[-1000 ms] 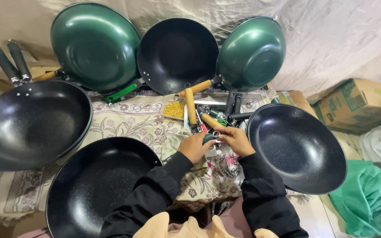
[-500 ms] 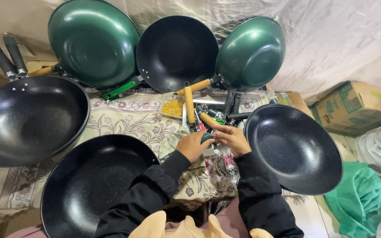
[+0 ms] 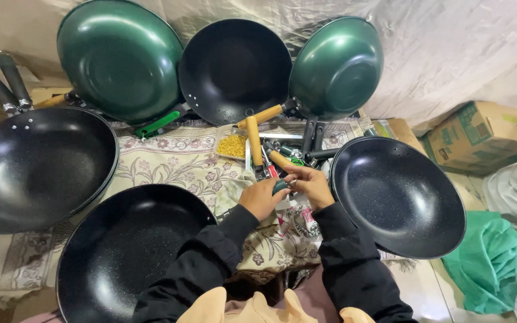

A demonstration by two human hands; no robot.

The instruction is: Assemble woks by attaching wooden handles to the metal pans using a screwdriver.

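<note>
My left hand (image 3: 259, 198) and my right hand (image 3: 311, 185) meet over a flowered cloth (image 3: 175, 158), both in black sleeves. Between them they hold a small dark green handle piece (image 3: 280, 186); my left hand grips it and my right hand's fingers close over its top with a small metal part. Just beyond the hands lie wooden pan handles (image 3: 255, 140) and dark metal fittings (image 3: 294, 152). A small tray of yellow screws (image 3: 233, 145) sits beside them.
Black woks lie at the left (image 3: 31, 167), near left (image 3: 127, 251) and right (image 3: 399, 194). Two green woks (image 3: 118, 57) (image 3: 336, 66) and a black one (image 3: 234, 69) lean against the draped back wall. A cardboard box (image 3: 480, 137) and green cloth (image 3: 489, 263) are at the right.
The view has shifted slightly; the hands stay together over the cloth, working the small green piece with little visible movement.
</note>
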